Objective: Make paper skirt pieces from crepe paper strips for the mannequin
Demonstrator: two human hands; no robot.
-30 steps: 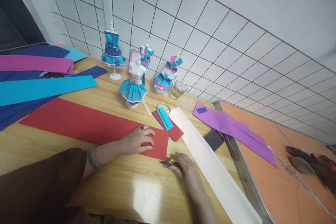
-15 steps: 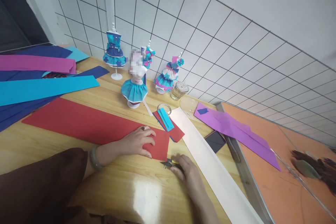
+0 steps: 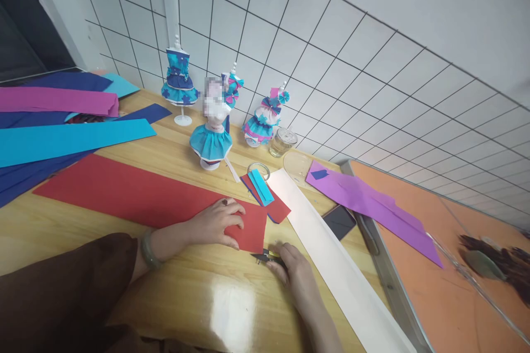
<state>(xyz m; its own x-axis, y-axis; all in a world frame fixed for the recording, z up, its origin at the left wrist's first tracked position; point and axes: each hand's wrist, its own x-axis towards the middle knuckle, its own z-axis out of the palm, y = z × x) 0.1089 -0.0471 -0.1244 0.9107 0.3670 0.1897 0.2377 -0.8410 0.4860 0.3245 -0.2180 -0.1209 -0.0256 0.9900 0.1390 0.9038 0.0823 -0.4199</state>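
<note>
Red sheet (image 3: pixel 141 190) lay flat on the wood table (image 3: pixel 174 295), its short end between the 2 hands. Doing it well, my judgement: press the sheet down firmly near that end so it can't slide, keep the left fingertips back from the blade, line the tip up with the edge before any push. Finger clearance looked like the main risk. Left hand (image 3: pixel 219 223): about half open, fingers spread and slightly bent, palm down on the sheet near its short end, gripping nothing. Right hand (image 3: pixel 296 270): closed around a black cutter (image 3: pixel 265 257), low over the table by the sheet's near corner, blade pointing toward the left hand's side; couldn't tell whether it touched paper. White strip (image 3: pixel 331 259) lay just right of the right hand.
</note>
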